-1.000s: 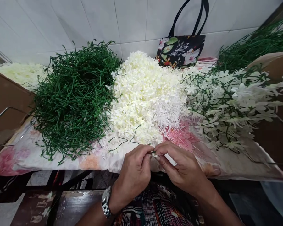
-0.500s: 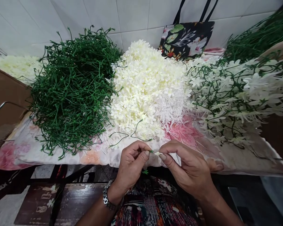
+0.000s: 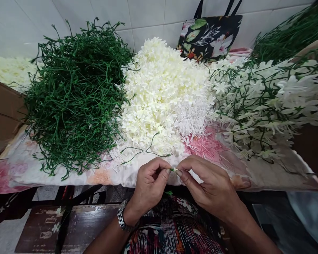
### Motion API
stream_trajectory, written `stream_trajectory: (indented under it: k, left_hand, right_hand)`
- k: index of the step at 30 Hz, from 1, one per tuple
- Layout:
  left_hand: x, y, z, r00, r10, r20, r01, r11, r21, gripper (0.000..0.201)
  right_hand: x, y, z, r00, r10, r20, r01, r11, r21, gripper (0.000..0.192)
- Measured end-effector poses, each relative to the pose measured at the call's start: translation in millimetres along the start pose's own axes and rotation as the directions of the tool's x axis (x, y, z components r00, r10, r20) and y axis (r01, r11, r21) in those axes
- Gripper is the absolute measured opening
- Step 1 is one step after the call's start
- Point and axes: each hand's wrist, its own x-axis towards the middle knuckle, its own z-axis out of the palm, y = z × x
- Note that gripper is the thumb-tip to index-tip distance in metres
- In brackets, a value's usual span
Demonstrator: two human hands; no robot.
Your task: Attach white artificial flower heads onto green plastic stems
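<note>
Pinching a thin green stem (image 3: 171, 170) in my left hand (image 3: 149, 187) and a tiny white blossom (image 3: 176, 171) in my right hand (image 3: 212, 187), I judge both light, soft, best gripped by fingertips.

Two hands are in view, the left hand (image 3: 149, 187) and the right hand (image 3: 211, 185), with one wristwatch (image 3: 122, 218). On the flowered cloth (image 3: 23, 169) lie one heap of green stems (image 3: 74, 95), one heap of cream petals (image 3: 164, 91) in the middle, and one pile of finished sprays (image 3: 265, 106) toward the right edge. Two loose green stems (image 3: 148, 150) lie near the front edge. One flowered bag (image 3: 209, 35) stands at the back.
</note>
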Motion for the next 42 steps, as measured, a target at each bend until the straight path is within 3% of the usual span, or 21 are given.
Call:
stream_trajectory:
  k: [10,32,39,42]
  left_hand:
    - [18.7,-1.3,7.4,0.998,-0.054,-0.038,0.052,0.998,-0.045,0.010]
    - [20.4,-1.6,9.3,0.996,-0.039,-0.075,0.043,0.998,0.053,0.013]
    - [18.7,-4.5,6.9,0.995,-0.072,-0.070,0.065,0.993,-0.097,0.011]
    - [17.2,-6.6,5.7,0.994,-0.087,-0.062,0.077,0.985,-0.156,0.010]
  right_hand:
    - [9.2,16.6,9.7,0.998,0.040,-0.056,-0.041,0.999,-0.008,0.011]
    - [10.7,23.0,28.4,0.992,0.000,-0.129,-0.005,0.999,-0.037,0.014]
    - [9.4,21.7,23.2,0.991,-0.013,-0.136,0.005,0.998,-0.058,0.006]
    - [7.6,20.2,14.8,0.991,-0.030,-0.129,0.018,0.996,-0.089,0.012]
